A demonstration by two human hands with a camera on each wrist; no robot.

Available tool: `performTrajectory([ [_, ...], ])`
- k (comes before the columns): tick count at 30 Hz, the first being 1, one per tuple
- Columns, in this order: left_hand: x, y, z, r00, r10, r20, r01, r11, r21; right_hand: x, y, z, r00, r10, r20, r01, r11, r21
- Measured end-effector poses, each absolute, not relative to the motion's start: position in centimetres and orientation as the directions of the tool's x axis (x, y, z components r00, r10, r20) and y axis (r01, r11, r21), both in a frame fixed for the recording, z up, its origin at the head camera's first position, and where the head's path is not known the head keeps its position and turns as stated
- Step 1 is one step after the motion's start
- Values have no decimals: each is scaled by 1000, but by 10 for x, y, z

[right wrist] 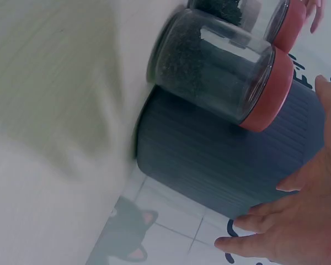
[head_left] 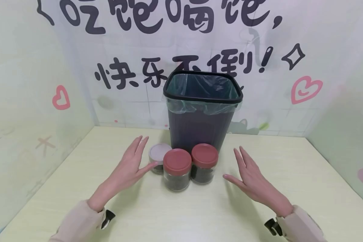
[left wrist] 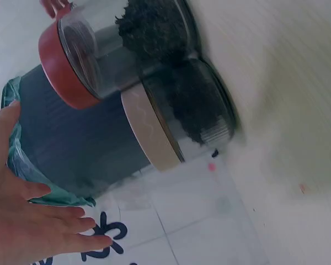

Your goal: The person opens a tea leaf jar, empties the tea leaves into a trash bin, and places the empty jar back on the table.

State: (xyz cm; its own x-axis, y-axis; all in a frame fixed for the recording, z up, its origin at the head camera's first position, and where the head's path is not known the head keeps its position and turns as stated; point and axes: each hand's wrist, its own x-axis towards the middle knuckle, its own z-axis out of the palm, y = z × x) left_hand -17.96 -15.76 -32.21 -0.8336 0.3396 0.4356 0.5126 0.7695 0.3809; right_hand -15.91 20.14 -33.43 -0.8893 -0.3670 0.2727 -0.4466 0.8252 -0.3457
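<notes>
Three glass jars with dark, crumbly contents stand together mid-table. In front is a red-lidded jar (head_left: pixel 177 171); another red-lidded jar (head_left: pixel 204 164) stands just right of it. A jar with a pale lid (head_left: pixel 160 154) is at the left, partly hidden by the front one. My left hand (head_left: pixel 128 168) hovers beside the pale-lidded jar, fingers extended, thumb overlapping that jar in the head view. To the right of the jars, my right hand (head_left: pixel 251 176) is held apart from them, fingers straight and palm inward. Both hands hold nothing.
Right behind the jars stands a dark waste bin (head_left: pixel 199 124) lined with a green translucent bag. The pale table (head_left: pixel 193 215) is bounded by a printed back wall (head_left: pixel 133 104) and by side panels left and right.
</notes>
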Motion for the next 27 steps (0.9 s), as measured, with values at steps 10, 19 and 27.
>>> performTrajectory([
  [10,-177,-115,-320,-704,404,584,678,626,385,-177,178,-333,-915,-352,195,-402,766,-502],
  [19,-178,-81,-331,-529,476,702,824,487,290,-190,156,-347,-892,-361,272,-452,706,-545],
  [27,-171,-60,-338,-450,508,735,890,326,320,-200,145,-357,-856,-363,367,-516,625,-585],
])
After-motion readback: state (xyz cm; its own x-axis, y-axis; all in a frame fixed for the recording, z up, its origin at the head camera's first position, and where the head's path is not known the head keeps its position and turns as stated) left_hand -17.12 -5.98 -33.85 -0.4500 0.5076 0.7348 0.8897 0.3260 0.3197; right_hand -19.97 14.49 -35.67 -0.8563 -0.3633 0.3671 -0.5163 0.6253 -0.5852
